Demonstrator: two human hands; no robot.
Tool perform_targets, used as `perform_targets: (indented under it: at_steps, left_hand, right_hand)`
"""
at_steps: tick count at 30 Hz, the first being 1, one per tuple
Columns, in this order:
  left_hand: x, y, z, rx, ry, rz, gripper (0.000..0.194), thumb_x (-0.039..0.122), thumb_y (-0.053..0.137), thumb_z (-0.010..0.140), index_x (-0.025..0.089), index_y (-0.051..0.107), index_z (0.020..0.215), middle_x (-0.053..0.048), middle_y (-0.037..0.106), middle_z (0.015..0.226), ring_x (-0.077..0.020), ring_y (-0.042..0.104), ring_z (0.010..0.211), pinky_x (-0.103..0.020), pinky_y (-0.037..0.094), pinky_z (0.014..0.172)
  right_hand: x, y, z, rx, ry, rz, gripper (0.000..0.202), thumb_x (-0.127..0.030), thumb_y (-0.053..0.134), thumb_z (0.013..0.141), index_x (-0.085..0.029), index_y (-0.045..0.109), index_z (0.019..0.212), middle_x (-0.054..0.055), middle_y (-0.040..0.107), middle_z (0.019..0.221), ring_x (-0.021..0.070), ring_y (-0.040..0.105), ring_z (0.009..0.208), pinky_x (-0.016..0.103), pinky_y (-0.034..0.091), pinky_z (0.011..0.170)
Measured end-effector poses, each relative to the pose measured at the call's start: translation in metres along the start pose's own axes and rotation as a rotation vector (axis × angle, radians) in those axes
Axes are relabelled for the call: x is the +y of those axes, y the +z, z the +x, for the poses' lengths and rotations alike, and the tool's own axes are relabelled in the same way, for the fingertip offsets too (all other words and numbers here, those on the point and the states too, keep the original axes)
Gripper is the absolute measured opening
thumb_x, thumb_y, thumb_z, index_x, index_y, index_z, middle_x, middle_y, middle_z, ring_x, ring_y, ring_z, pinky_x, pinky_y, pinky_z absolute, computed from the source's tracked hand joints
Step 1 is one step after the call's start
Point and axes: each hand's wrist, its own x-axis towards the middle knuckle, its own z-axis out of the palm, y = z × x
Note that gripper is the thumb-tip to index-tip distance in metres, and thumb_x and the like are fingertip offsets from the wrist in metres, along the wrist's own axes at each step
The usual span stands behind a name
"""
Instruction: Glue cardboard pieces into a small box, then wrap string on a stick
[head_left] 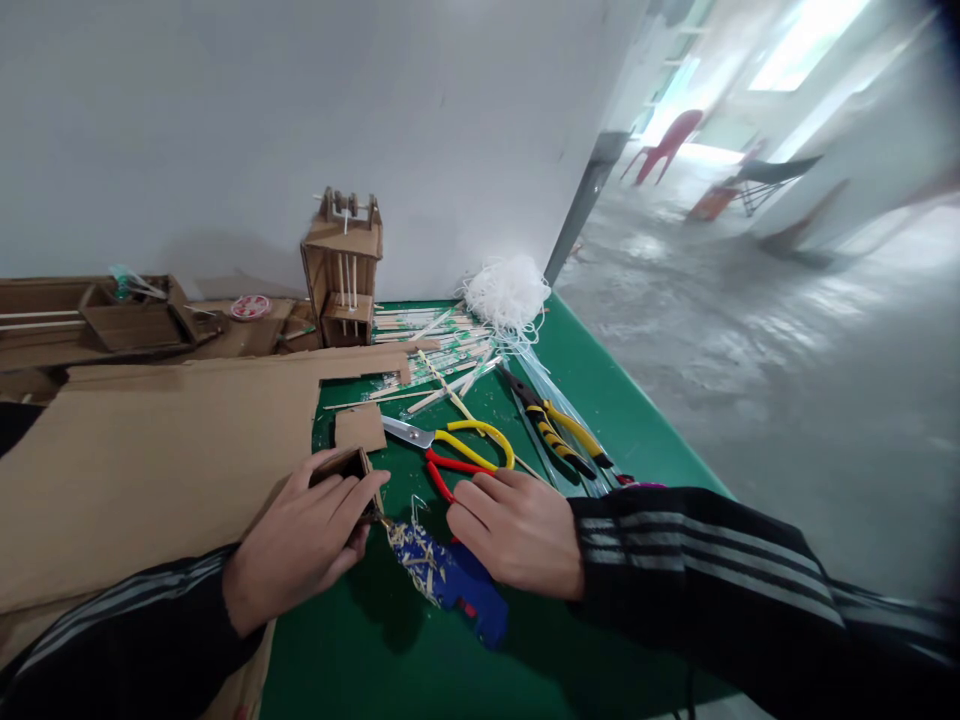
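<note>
One small cardboard box [349, 465] sits in the left hand's grasp [311, 530], near left; the right hand [514, 530] grips a blue glue gun [452, 577], nozzle [385, 522] at the box's right edge. Probable step: gluing; the next move calls for steady alignment.

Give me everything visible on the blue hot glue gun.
The blue hot glue gun looks plastic, with a small red part toward its rear and a brass-coloured nozzle. Pale slivers litter its front half. It lies slantwise over the green tabletop, nozzle toward the left hand and right at the small cardboard box there; whether they touch is unclear. The right hand is closed on it, hiding part of the body.
</note>
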Motion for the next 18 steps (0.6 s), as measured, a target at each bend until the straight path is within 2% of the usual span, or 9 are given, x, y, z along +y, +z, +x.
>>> perform_targets:
  at_steps: [5,10,14,18]
  left_hand:
    - [-0.0008,0.0007,-0.0002,0.007,-0.001,-0.008,0.045,0.015,0.045,0.09,0.014,0.042,0.135,-0.008,0.069,0.103,-0.024,0.066,0.093,-0.051,0.031,0.109]
    - [-0.0009,0.0009,-0.0002,0.009,-0.007,-0.008,0.044,0.016,0.046,0.09,0.015,0.043,0.134,-0.008,0.069,0.1,-0.0259,0.066,0.098,-0.051,0.032,0.108]
    - [-0.0013,0.0011,-0.0006,0.001,0.001,0.008,0.044,0.016,0.046,0.091,0.013,0.043,0.134,-0.011,0.069,0.107,-0.0266,0.065,0.101,-0.051,0.033,0.108]
    - [-0.0015,0.001,-0.0003,0.014,0.008,-0.009,0.045,0.017,0.047,0.09,0.015,0.043,0.135,-0.008,0.069,0.105,-0.0255,0.067,0.098,-0.051,0.034,0.108]
  right_hand:
    - [-0.0004,0.0007,0.0,-0.015,0.006,0.001,0.022,-0.013,0.043,0.095,-0.017,0.055,0.078,0.002,0.055,0.073,0.0148,0.046,0.06,0.032,0.024,0.055]
    - [0.0003,0.0006,-0.0005,-0.01,0.003,0.002,0.021,-0.013,0.043,0.095,-0.017,0.054,0.077,0.002,0.055,0.072,0.0139,0.046,0.06,0.031,0.024,0.055]
    - [0.0004,0.0005,-0.0016,-0.006,0.001,0.011,0.022,-0.014,0.043,0.096,-0.017,0.055,0.078,0.002,0.056,0.073,0.0142,0.045,0.059,0.032,0.024,0.055]
    - [0.0003,0.0013,-0.0027,-0.012,0.009,0.022,0.021,-0.014,0.042,0.096,-0.017,0.055,0.08,0.001,0.056,0.074,0.0146,0.045,0.06,0.032,0.023,0.055]
